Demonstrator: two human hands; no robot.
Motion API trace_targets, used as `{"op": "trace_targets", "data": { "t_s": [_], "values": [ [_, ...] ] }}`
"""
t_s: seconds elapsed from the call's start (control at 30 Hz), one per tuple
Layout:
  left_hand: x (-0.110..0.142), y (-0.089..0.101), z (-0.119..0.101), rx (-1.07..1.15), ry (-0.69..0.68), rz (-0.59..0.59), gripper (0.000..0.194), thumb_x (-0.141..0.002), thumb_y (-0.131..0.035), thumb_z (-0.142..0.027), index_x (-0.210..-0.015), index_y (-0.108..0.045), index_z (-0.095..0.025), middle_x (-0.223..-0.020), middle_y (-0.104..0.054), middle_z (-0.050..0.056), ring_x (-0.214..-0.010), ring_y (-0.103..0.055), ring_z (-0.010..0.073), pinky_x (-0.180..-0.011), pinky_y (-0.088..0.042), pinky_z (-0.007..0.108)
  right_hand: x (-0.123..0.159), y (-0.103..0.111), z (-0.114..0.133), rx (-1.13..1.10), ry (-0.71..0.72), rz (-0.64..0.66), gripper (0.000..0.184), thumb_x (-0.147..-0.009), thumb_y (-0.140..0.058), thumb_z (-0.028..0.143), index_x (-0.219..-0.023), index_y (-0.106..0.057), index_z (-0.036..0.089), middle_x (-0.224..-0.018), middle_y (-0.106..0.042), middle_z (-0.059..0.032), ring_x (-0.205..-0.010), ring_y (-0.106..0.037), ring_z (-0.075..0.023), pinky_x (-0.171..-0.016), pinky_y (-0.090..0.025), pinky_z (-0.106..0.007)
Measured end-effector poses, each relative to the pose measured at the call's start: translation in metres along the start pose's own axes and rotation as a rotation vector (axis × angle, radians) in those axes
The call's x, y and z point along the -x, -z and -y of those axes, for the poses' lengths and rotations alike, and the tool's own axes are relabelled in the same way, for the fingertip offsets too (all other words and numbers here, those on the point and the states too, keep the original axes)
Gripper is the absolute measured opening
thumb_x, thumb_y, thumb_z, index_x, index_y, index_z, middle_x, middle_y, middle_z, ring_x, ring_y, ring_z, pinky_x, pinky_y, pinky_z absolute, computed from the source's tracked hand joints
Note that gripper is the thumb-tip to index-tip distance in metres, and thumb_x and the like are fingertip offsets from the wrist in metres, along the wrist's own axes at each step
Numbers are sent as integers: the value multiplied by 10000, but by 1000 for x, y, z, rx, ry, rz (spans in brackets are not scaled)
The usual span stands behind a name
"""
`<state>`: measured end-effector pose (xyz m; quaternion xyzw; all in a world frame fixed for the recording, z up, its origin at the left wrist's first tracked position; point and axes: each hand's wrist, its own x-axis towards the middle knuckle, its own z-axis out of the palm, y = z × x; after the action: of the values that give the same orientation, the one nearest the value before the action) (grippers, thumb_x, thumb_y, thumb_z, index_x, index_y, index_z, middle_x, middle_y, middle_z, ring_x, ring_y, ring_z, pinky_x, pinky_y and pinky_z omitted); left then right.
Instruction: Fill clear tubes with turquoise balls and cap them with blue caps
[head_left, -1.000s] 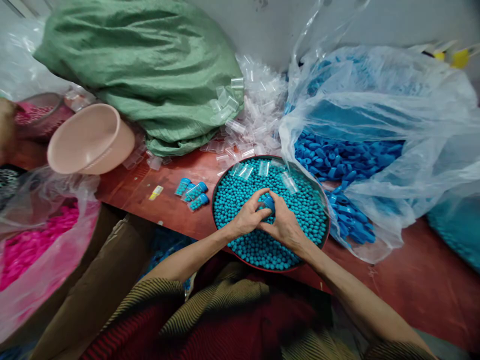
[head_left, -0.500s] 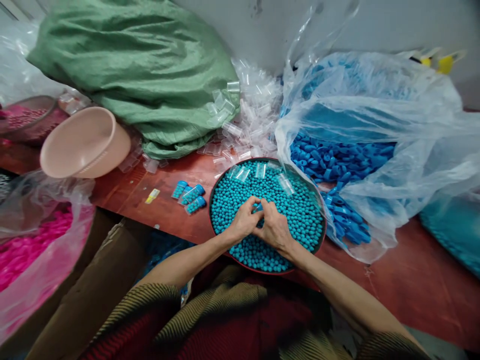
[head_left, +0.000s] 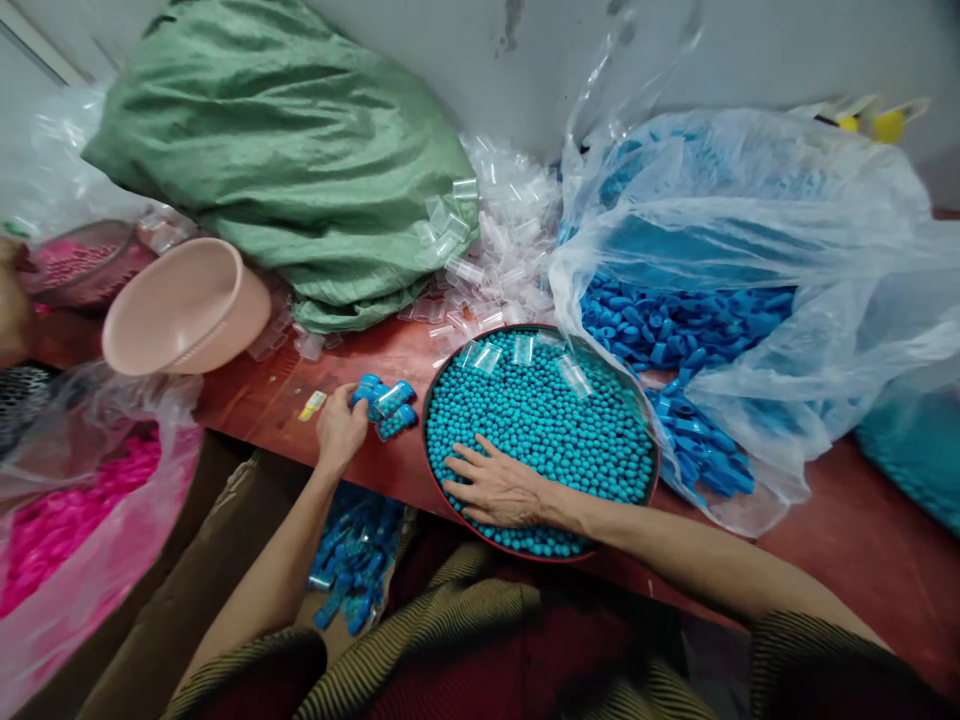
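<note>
My left hand [head_left: 342, 430] is at a small group of clear tubes [head_left: 394, 400] filled with blue beads and capped in blue, on the red table. Its thumb and fingers are closed on the nearest bead-filled tube [head_left: 365, 389], partly hiding it. My right hand [head_left: 504, 487] lies palm down, fingers spread, on the turquoise beads [head_left: 555, 430] that fill a round basin [head_left: 654, 480]. Several empty clear tubes [head_left: 523, 348] rest on the beads along the basin's far side.
Loose clear tubes [head_left: 506, 260] are heaped behind the basin, beside a green sack [head_left: 300, 170]. At right, a plastic bag [head_left: 750, 240] spills blue caps [head_left: 697, 440]. A pink bowl [head_left: 187, 310] and another person's hand [head_left: 13, 305] are left. Below, a box holds filled tubes [head_left: 356, 560].
My hands were together over the basin, fingers around a small blue-capped thing. Now the left has moved left to the filled tubes, and the right has opened down onto the beads.
</note>
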<state>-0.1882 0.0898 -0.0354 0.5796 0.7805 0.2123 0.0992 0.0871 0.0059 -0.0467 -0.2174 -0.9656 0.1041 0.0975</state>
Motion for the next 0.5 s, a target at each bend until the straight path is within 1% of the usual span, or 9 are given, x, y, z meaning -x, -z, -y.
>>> {"op": "trace_targets", "data": {
  "t_s": [0.07,0.1,0.13,0.2,0.27,0.33,0.37,0.43,0.5],
  "values": [
    [-1,-7,-5,-101,-67,-70,426,-816,-426,-270,-1193,-539,-106,-1134,-605,175,-1096,-535,306,-951,-399,439,-4,-1,-12,36,-43,5,259,-886,-474,290,-1085,-585,168,-1190,-572,-130,-1221,-425,-285,-1031,-299,-546],
    [0,-11,-12,-126,-137,-86,435,-831,-409,-272,-1211,-530,-99,-1177,-586,184,-1139,-509,310,-974,-380,444,-3,0,-18,57,-73,7,231,-886,-471,278,-1044,-598,168,-1144,-587,-124,-1188,-447,-282,-1024,-303,-544],
    [3,-16,-19,-136,-224,-71,432,-847,-395,-277,-1220,-530,-105,-1215,-571,180,-1177,-483,308,-994,-364,444,-1,2,-25,75,-108,1,218,-890,-466,277,-1017,-607,169,-1112,-596,-120,-1164,-459,-284,-1015,-307,-546],
    [10,-27,-34,-146,-397,50,413,-870,-369,-268,-1225,-540,-143,-1286,-543,148,-1247,-430,298,-1018,-340,444,5,8,-38,94,-178,-34,238,-899,-466,322,-1015,-618,182,-1117,-594,-120,-1159,-455,-298,-997,-310,-551],
    [15,-38,-42,-185,-490,191,415,-876,-348,-233,-1240,-541,-179,-1341,-514,122,-1295,-383,303,-1024,-322,465,15,16,-50,108,-271,-98,263,-910,-454,351,-1043,-622,197,-1161,-581,-127,-1148,-464,-296,-967,-336,-524],
    [15,-46,-40,-253,-508,255,433,-870,-330,-192,-1246,-545,-189,-1369,-491,125,-1311,-358,328,-1022,-302,503,26,26,-62,166,-453,-166,269,-928,-418,305,-1067,-616,188,-1172,-577,-144,-1073,-512,-275,-901,-387,-458],
    [13,-48,-36,-283,-512,256,437,-868,-326,-180,-1242,-551,-188,-1373,-486,131,-1307,-358,338,-1022,-291,518,31,31,-68,218,-588,-189,274,-930,-403,271,-1078,-609,169,-1147,-584,-160,-1016,-538,-267,-851,-409,-425],
    [7,-50,-27,-319,-503,217,419,-869,-329,-179,-1205,-579,-185,-1352,-503,140,-1291,-372,350,-1019,-275,540,41,39,-82,325,-882,-191,282,-912,-423,243,-1104,-588,118,-1043,-608,-191,-916,-568,-271,-754,-425,-381],
    [3,-49,-21,-305,-462,136,389,-875,-342,-198,-1166,-598,-169,-1302,-539,153,-1278,-384,355,-1015,-273,549,48,43,-94,372,-1089,-141,331,-876,-492,265,-1145,-555,82,-960,-619,-203,-870,-577,-285,-690,-424,-356]
  ]
}}
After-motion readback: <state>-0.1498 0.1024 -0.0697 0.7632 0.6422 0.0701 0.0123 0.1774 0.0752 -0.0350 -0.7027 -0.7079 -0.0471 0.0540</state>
